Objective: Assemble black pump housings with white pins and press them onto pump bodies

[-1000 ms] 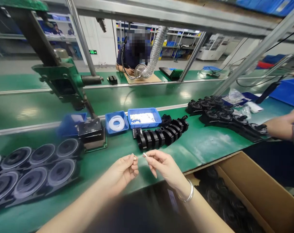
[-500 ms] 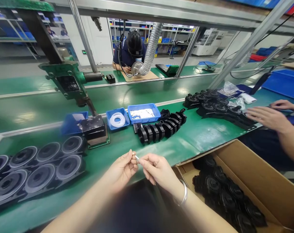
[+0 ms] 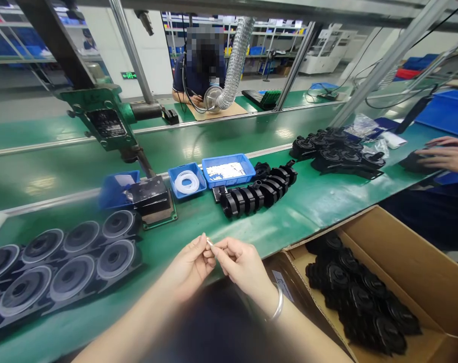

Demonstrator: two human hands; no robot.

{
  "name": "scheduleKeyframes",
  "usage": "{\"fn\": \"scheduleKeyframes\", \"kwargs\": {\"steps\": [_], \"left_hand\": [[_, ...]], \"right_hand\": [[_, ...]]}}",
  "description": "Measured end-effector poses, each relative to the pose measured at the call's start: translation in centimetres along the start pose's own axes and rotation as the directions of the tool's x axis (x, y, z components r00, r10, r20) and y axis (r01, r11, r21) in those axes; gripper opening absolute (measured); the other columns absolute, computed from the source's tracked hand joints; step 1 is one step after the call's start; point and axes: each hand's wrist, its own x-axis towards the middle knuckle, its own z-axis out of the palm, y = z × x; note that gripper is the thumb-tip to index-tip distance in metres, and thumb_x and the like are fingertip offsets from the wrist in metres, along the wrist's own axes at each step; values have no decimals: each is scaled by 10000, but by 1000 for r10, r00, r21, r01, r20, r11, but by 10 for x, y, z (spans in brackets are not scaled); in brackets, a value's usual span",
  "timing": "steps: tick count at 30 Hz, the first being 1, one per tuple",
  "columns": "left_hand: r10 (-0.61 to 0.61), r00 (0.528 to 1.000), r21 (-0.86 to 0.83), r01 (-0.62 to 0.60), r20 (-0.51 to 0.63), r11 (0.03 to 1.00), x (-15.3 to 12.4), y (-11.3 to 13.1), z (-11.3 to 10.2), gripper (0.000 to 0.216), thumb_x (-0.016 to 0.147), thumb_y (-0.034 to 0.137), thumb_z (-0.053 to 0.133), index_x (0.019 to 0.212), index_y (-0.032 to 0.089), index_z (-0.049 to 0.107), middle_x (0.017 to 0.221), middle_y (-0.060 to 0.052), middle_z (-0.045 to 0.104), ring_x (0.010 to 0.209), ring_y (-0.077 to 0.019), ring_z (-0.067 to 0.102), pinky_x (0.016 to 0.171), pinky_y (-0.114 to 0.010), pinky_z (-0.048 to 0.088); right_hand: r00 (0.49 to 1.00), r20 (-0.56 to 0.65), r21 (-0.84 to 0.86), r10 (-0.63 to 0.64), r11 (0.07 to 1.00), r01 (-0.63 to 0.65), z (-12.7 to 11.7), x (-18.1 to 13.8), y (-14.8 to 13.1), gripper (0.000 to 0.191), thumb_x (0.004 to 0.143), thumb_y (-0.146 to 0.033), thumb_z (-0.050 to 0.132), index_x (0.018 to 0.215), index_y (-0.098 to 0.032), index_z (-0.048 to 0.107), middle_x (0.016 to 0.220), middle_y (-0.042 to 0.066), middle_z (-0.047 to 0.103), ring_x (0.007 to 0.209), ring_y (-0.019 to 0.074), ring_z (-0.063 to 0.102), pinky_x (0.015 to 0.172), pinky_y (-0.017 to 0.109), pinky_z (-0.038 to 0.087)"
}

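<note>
In the head view my left hand (image 3: 194, 262) and my right hand (image 3: 241, 258) meet above the near edge of the green bench. A small white stick-like piece (image 3: 209, 243) lies pinched between my right thumb and finger. Its far end reaches the left fingertips, which are closed on something too small to make out. Beyond my hands stands a row of black ribbed round housings (image 3: 247, 199). Behind it are a blue tray of small white parts (image 3: 247, 176) and a blue bin (image 3: 176, 190) with white rings (image 3: 187, 182).
Black housings with pale rings (image 3: 72, 277) cover the left side, beside a green press (image 3: 108, 121). An open cardboard box (image 3: 398, 252) of black parts stands at lower right. A co-worker's hand (image 3: 448, 154) is at far right. Another person (image 3: 204, 65) sits opposite.
My two hands have come closer, and less of the white piece shows between the fingertips. The co-worker's hands at right have moved away from the black parts. The view has shifted slightly.
</note>
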Motion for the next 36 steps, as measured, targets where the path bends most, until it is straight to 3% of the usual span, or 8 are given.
{"fn": "scheduleKeyframes", "kwargs": {"steps": [7, 15, 18, 23, 25, 27, 30, 36], "left_hand": [[128, 992, 273, -125, 7, 954, -1, 6, 2, 291, 780, 325, 787, 699, 137, 581, 653, 26, 526, 631, -74, 478, 652, -186, 448], [142, 990, 441, -136, 18, 887, 3, -1, 8, 348, 697, 360, 835, 663, 153, 558, 656, 24, 540, 632, -91, 482, 631, -191, 413], [187, 982, 557, -177, 39, 811, 2, -2, 13, 320, 728, 377, 806, 684, 160, 575, 661, 16, 553, 636, -102, 499, 629, -199, 418], [452, 850, 763, -476, 272, 437, 27, 18, 19, 296, 905, 365, 585, 1145, 192, 583, 993, -79, 643, 933, -200, 627, 866, -317, 501], [578, 743, 852, -502, 337, 148, 54, 28, 17, 359, 924, 264, 505, 1275, 191, 481, 1164, -117, 606, 1101, -224, 600, 968, -373, 483], [605, 691, 906, -403, 395, -131, 87, 37, 11, 490, 844, 122, 507, 1327, 150, 435, 1315, -169, 533, 1252, -269, 515, 1046, -446, 438], [558, 698, 894, -363, 448, -263, 131, 45, 0, 626, 722, -28, 465, 1333, 109, 466, 1421, -186, 477, 1358, -281, 420, 1154, -466, 324], [415, 755, 835, -312, 508, -453, 163, 41, -9, 663, 727, 1, 532, 1374, 124, 448, 1451, -163, 485, 1400, -279, 368, 1149, -467, 334]], "right_hand": [[950, 4, -540, -313, 799, 265, 4, -8, 3, 270, 1009, -308, 414, 830, -201, 585, 699, 17, 643, 600, 137, 579, 604, 266, 389], [967, 46, -590, -251, 774, 229, -8, -20, 1, 299, 1012, -297, 386, 764, -212, 530, 652, 11, 607, 544, 134, 536, 561, 283, 343], [973, -2, -455, -232, 866, 206, -11, -19, 8, 278, 1007, -319, 404, 813, -213, 573, 675, 16, 608, 591, 141, 565, 595, 278, 391], [968, -247, 228, -44, 968, 102, -18, 3, 26, 234, 961, -426, 505, 898, -216, 586, 716, -6, 619, 478, 97, 552, 465, 235, 453], [937, -349, 332, -20, 932, 144, -19, 17, 33, 240, 946, -431, 526, 915, -201, 587, 1121, 85, 644, 627, 115, 654, 504, 245, 525], [916, -398, 329, -47, 925, 190, -18, 29, 38, 232, 932, -417, 550, 922, -192, 606, 1497, 109, 378, 864, 170, 702, 618, 279, 593], [918, -382, 256, -104, 943, 213, -14, 42, 43, 217, 934, -388, 551, 944, -189, 636, 1610, 78, 150, 1084, 237, 657, 771, 329, 610], [937, -292, -1, -192, 980, 201, -12, 44, 48, 238, 949, -386, 526, 899, -190, 652, 1542, 135, 345, 1319, 281, 494, 1014, 373, 477]]}}
